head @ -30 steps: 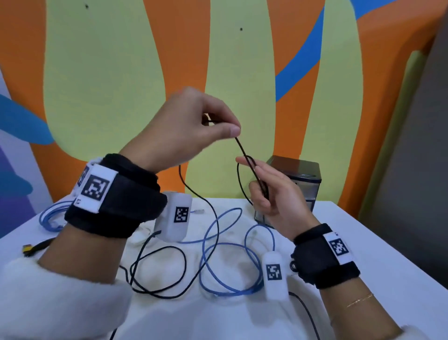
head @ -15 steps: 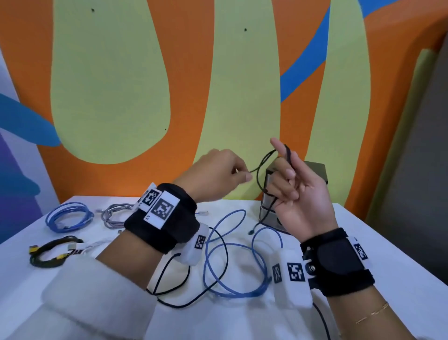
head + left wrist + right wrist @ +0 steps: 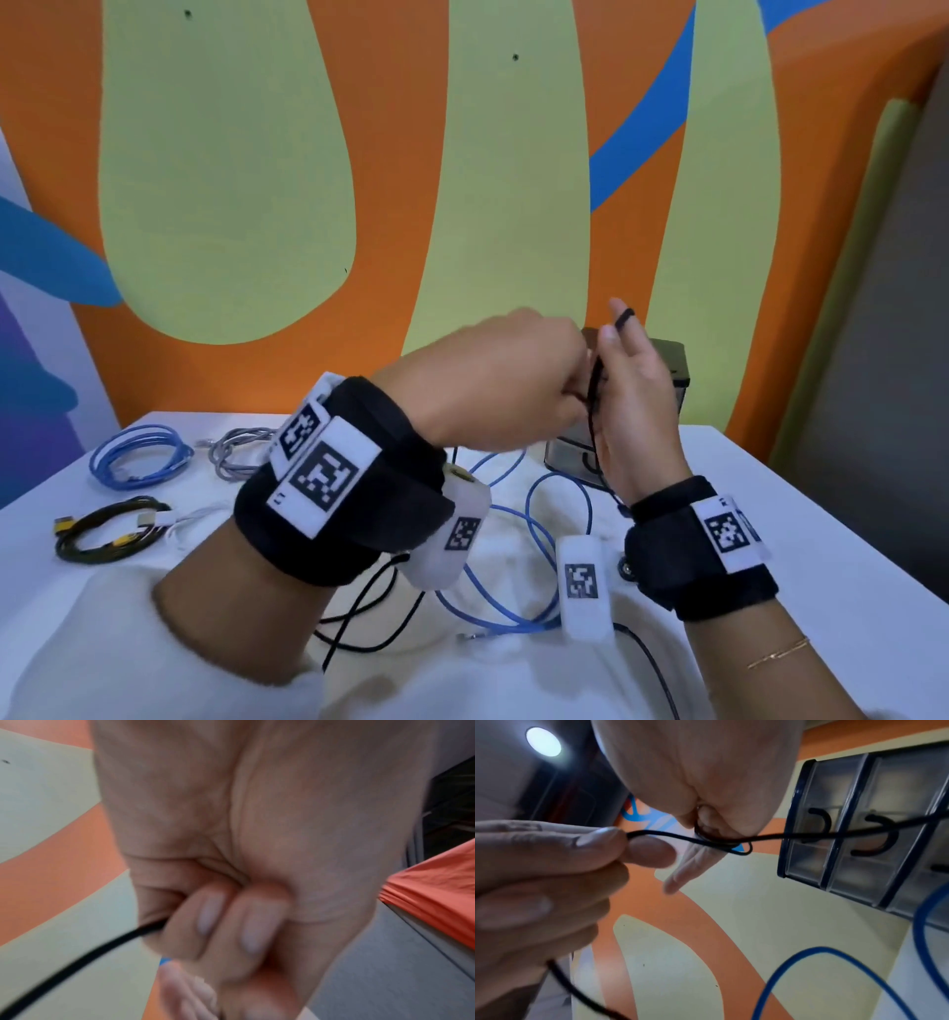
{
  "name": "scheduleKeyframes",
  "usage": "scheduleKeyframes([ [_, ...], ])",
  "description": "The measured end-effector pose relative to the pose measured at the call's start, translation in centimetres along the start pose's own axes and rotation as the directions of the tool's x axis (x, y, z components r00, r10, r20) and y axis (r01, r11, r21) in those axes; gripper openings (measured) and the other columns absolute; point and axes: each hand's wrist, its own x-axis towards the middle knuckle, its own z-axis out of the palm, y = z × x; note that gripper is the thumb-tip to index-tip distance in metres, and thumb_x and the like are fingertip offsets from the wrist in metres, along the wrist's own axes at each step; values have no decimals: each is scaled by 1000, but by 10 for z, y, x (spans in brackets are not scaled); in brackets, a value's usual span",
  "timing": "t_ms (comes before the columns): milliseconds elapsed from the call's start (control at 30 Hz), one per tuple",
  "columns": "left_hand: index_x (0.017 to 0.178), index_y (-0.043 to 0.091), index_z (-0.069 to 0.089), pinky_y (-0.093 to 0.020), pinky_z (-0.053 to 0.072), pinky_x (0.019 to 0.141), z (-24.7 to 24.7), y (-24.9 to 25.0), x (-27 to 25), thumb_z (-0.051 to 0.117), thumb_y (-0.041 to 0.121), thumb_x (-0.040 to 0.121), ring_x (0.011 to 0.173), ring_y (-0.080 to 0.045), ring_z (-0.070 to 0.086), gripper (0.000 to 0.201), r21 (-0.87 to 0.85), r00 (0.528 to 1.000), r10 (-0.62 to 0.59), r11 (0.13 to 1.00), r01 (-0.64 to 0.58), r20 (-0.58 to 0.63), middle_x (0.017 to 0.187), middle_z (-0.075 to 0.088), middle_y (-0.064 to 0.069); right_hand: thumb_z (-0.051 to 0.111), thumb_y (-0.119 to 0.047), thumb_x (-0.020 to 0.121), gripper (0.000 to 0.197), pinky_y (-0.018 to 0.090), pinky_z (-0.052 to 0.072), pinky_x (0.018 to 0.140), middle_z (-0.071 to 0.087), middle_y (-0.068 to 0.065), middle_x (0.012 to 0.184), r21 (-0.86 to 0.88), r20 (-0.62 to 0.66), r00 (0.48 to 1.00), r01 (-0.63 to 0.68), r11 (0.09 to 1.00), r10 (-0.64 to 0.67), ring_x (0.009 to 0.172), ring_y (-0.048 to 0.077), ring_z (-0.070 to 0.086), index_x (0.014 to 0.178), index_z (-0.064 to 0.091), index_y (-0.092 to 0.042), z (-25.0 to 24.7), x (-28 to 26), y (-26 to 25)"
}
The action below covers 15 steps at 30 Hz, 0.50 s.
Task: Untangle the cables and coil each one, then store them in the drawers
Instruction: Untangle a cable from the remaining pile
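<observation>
Head view shows both hands raised above the bench (image 3: 801, 514), winding the black cable (image 3: 595, 390). The right hand (image 3: 637, 411) stands upright with straightened fingers as a spool, turns looped round them; the left hand (image 3: 508, 380) pinches the cable between thumb and fingertip, as the right wrist view confirms. To wind well, I would keep light tension, lay each turn beside the last, and let the slack on the bench feed freely so it does not snag the loose blue cable (image 3: 518, 611). The drawers (image 3: 859, 833), a small unit behind the hands, look shut; their fronts are frosted, so I cannot tell what they hold.
</observation>
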Motion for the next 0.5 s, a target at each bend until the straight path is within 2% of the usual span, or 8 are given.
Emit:
scheduleKeyframes([
  [33,80,23,75,-36,52,61,-6,-3,-1,67,25,95,64,-13,61,18,-37,998,-4,999,2,-58,65,68,6,37,-20,115,46,28,54,60,70,1,72,-73,19,1000,-3,997,4,60,15,64,161,34,-23,-1,0,2],
  [100,81,22,80,-23,38,52,-17,-10,-4,76,21,93,50,-6,49,13,-189,985,-2,981,-32,-173,54,63,14,37,-22,115,44,28,42,46,65,10,63,-195,86,996,-17,981,34,43,20,49,159,37,-26,-2,-1,5],
  [133,83,21,81,-19,33,51,-22,-15,-6,81,19,92,49,-6,44,9,-290,972,-11,955,-59,-233,50,56,15,38,-23,115,42,25,35,42,63,13,60,-244,111,992,-34,969,63,39,20,41,157,42,-25,-3,-1,7],
  [200,89,17,82,-19,31,53,-30,-28,-9,87,18,89,53,-6,39,5,-467,938,-50,876,-123,-342,56,47,13,41,-24,113,39,21,26,40,56,11,53,-290,142,982,-78,954,123,41,17,32,152,51,-25,-3,-2,7],
  [300,95,15,83,-19,35,58,-31,-49,-9,89,19,87,58,-7,42,10,-560,874,-133,809,-176,-467,63,49,9,41,-22,112,37,21,20,43,36,5,50,-216,256,947,-140,966,194,47,15,25,142,62,-23,-1,-7,1],
  [367,94,10,83,-21,37,62,-27,-62,-7,90,20,86,62,-9,43,15,-586,823,-193,786,-196,-534,64,51,7,42,-24,110,37,25,16,46,27,3,52,-158,359,899,-208,965,252,48,14,18,136,67,-18,-1,-10,-4],
  [433,90,6,81,-27,38,66,-20,-73,-4,93,23,83,65,-13,45,21,-602,775,-244,771,-210,-582,66,55,-5,44,-26,106,37,27,11,46,25,2,53,-97,440,843,-298,950,310,46,13,14,124,71,-9,0,-13,-11],
  [500,83,7,79,-31,37,65,-7,-81,1,94,31,81,66,-17,45,29,-605,757,-274,773,-194,-593,66,57,-15,43,-26,104,34,26,9,45,27,-1,51,-10,504,795,-386,922,338,41,9,13,107,72,-7,-2,-14,-15],
])
